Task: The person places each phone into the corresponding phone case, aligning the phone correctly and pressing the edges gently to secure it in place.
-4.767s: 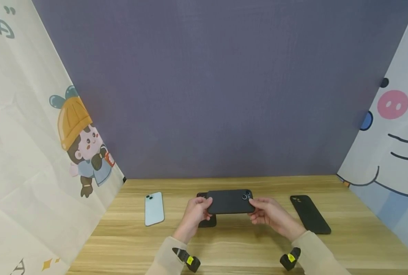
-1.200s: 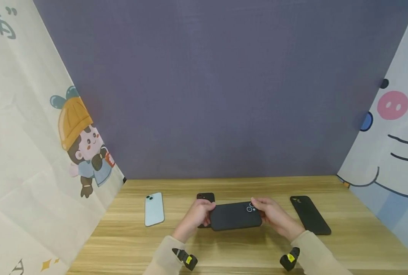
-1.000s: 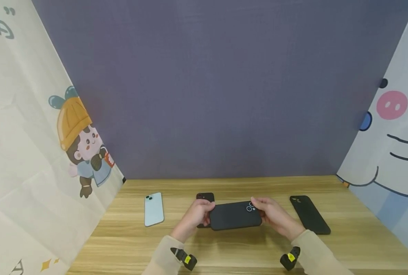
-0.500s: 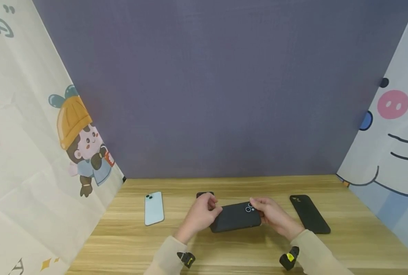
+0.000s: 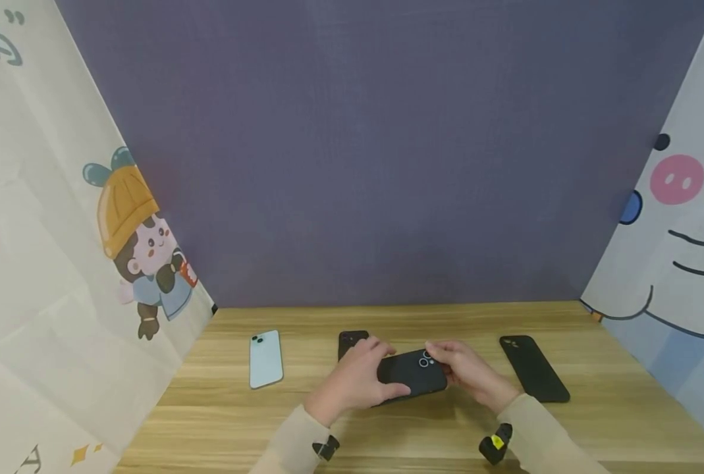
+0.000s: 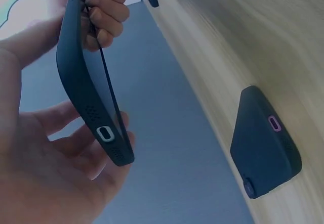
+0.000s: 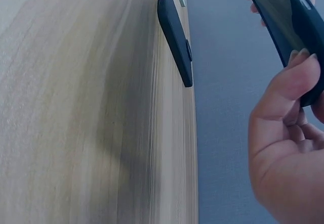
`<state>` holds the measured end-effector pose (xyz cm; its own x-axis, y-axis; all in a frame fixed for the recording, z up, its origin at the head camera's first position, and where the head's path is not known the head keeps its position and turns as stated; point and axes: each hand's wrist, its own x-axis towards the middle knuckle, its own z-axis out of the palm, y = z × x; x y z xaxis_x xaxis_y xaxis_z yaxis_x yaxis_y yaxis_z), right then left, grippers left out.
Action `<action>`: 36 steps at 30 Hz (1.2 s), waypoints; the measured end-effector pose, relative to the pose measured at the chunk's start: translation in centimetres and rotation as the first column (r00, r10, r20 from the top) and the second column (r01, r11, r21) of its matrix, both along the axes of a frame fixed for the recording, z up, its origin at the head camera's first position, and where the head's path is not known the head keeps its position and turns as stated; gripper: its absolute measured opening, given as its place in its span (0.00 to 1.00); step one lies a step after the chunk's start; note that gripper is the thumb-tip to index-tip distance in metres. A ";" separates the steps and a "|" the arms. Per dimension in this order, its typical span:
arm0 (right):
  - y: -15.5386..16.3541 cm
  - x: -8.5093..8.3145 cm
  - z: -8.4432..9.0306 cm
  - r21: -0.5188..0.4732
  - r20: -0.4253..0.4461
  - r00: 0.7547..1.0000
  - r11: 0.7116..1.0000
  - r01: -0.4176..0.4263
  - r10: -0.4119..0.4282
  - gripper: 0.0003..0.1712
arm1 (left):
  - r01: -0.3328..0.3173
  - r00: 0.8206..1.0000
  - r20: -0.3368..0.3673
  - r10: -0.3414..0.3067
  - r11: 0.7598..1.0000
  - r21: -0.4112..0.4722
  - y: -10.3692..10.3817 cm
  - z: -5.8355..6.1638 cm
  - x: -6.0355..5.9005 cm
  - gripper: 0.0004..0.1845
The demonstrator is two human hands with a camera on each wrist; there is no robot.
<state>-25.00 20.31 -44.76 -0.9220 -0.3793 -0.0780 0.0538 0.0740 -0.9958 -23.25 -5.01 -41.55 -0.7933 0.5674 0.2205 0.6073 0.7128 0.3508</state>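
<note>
Right hand (image 5: 470,372) pinches black phone (image 5: 415,374) by its camera end, tilted, clear of table (image 5: 423,438). Left hand (image 5: 360,375) straddles opposite end, thumb and fingers spread; cannot tell if it grips. Second phone (image 5: 350,341) lies beyond left hand. Likely step: two-handed edge work. Next move calls for steady right pinch, left fingers snug.

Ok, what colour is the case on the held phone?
The case is black; clearest in the head view.
</note>
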 end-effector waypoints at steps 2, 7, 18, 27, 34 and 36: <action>0.0 0.0 -0.1 0.003 -0.003 1.000 1.000 -0.012 0.012 0.24 | 0.010 1.000 0.003 -0.010 0.999 -0.031 0.2 0.1 0.2 0.40; 0.0 -0.1 -0.2 -0.005 -0.009 0.999 0.999 -0.039 0.039 0.23 | 0.023 0.999 -0.022 -0.026 0.994 -0.106 0.5 0.2 0.5 0.46; -0.1 -0.1 -0.6 -0.013 0.017 0.995 0.995 -0.101 0.102 0.22 | 0.032 0.999 0.034 -0.028 0.989 -0.143 0.6 -0.4 0.3 0.42; -0.1 -0.1 -0.5 0.055 0.045 0.994 0.994 -0.097 0.095 0.26 | 0.021 0.998 0.057 -0.015 0.993 -0.112 0.6 -0.5 0.3 0.41; -0.1 0.0 -0.3 0.069 0.008 0.999 0.997 -0.035 0.035 0.20 | -0.019 1.000 0.007 0.020 0.995 -0.096 0.2 -0.9 -0.1 0.39; 0.0 0.0 -0.2 0.073 -0.008 0.999 0.997 -0.032 0.033 0.18 | -0.032 0.999 -0.004 0.032 0.995 -0.092 0.0 -1.1 -0.3 0.38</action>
